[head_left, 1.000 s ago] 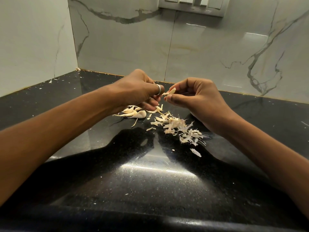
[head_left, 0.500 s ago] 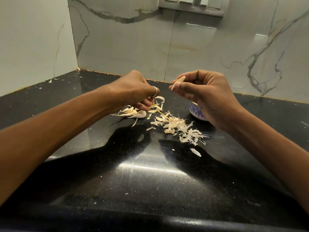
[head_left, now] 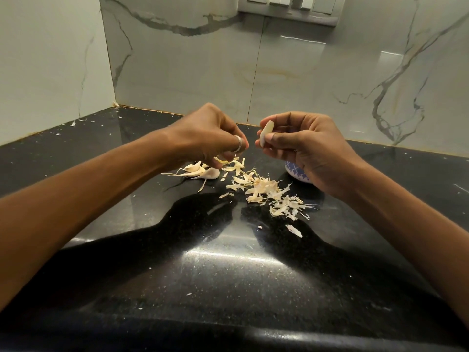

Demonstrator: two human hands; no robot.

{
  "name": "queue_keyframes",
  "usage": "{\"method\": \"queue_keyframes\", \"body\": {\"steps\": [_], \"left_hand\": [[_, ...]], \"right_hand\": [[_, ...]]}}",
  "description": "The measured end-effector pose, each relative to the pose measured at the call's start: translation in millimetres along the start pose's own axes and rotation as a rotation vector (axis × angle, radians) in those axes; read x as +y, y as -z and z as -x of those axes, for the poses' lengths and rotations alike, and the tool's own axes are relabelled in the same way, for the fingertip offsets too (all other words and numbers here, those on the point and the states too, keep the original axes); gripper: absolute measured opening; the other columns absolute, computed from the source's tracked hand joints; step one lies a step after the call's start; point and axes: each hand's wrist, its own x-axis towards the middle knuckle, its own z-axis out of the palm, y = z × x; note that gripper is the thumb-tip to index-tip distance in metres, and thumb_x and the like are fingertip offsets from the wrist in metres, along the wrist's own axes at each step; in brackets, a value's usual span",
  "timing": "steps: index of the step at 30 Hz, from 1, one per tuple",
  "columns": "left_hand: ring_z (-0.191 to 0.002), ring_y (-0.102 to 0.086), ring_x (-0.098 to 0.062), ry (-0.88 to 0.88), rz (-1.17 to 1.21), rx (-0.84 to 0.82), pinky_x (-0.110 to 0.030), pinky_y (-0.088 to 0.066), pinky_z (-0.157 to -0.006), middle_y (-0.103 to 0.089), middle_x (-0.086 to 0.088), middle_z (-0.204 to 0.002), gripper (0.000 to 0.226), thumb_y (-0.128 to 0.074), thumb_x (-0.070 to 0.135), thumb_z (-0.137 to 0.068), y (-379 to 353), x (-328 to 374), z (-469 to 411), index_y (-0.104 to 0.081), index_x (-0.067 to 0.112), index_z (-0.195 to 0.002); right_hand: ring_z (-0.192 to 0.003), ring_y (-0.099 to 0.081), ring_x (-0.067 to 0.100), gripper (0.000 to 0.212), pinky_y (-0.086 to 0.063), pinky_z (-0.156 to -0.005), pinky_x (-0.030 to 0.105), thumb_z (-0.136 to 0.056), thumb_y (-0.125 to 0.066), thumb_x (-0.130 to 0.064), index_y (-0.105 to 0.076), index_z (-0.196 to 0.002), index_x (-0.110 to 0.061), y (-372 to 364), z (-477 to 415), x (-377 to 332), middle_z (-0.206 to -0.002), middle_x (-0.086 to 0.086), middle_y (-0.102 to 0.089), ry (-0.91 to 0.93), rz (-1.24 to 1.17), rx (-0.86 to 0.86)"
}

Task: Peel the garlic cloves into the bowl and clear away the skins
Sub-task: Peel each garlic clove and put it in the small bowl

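My right hand [head_left: 302, 146] pinches a pale peeled garlic clove [head_left: 267, 134] between thumb and fingers, above the counter. A small blue-and-white patterned bowl [head_left: 295, 172] stands under that hand, mostly hidden by it. My left hand [head_left: 210, 138], with a ring on one finger, has its fingers curled down over a strip of skin [head_left: 223, 161]; whether it still pinches the strip is hidden. Unpeeled cloves [head_left: 203, 172] lie just below the left hand. A heap of dry skins [head_left: 266, 191] spreads between the hands toward the right.
The black granite counter [head_left: 203, 270] runs to a rounded front edge near me. Marble wall tiles close the back and left sides. A switch panel [head_left: 291, 8] sits high on the back wall. Small skin flecks [head_left: 294, 230] lie scattered on the counter.
My right hand rose and drew to the right with the clove, uncovering the bowl. My left hand dropped toward the skins and cloves with a pulled-off strip.
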Motion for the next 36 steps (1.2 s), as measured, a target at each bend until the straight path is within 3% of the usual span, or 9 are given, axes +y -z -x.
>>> {"method": "queue_keyframes", "body": {"steps": [6,18,23,26,36], "left_hand": [[-0.076,-0.073,-0.018,-0.162,0.035,0.087,-0.025,-0.057,-0.055,-0.075,-0.007,-0.085,0.009,-0.071,0.011,-0.091,-4.6,3.4,0.6,-0.077,0.009,-0.097],[-0.07,-0.073,-0.02,-0.242,0.007,0.179,-0.025,-0.057,-0.053,-0.074,-0.007,-0.078,0.008,-0.076,0.016,-0.088,-8.5,3.4,2.0,-0.078,0.008,-0.091],[-0.07,-0.074,-0.016,-0.164,0.045,0.18,-0.027,-0.058,-0.054,-0.075,-0.006,-0.078,0.008,-0.071,0.01,-0.09,-8.7,3.3,0.3,-0.078,0.008,-0.089],[-0.073,-0.074,-0.017,-0.126,0.057,0.166,-0.028,-0.059,-0.055,-0.075,-0.011,-0.082,0.011,-0.067,0.008,-0.091,-9.7,2.9,0.4,-0.077,0.003,-0.09],[-0.074,-0.074,-0.024,-0.089,0.102,0.172,-0.031,-0.061,-0.057,-0.072,-0.015,-0.077,0.015,-0.066,0.009,-0.093,-16.8,2.6,0.5,-0.073,0.003,-0.081]], "right_hand": [[-0.094,-0.072,0.026,0.022,-0.059,-0.089,0.041,-0.092,-0.066,0.003,-0.071,-0.113,-0.003,0.0,-1.2,6.1,-0.1,0.016,-0.076,0.036,0.164,-0.047],[-0.097,-0.073,0.027,0.022,-0.062,-0.078,0.03,-0.091,-0.073,-0.008,-0.076,-0.113,-0.013,-2.8,-2.0,11.7,-0.098,0.012,-0.077,0.16,0.332,-0.038],[-0.085,-0.075,0.023,0.022,-0.061,-0.085,0.047,-0.088,-0.077,-0.013,-0.079,-0.107,-0.025,-3.2,-6.1,19.9,-0.09,0.0,-0.079,0.305,0.587,0.058],[-0.082,-0.072,0.006,0.025,-0.059,-0.082,0.032,-0.087,-0.078,-0.012,-0.079,-0.111,-0.021,-4.4,-6.2,21.0,-0.094,-0.004,-0.078,0.376,0.72,0.096],[-0.079,-0.065,-0.003,0.024,-0.052,-0.074,0.011,-0.087,-0.079,-0.009,-0.079,-0.111,-0.015,-5.7,-5.8,21.8,-0.096,-0.003,-0.074,0.435,0.787,0.088]]}}
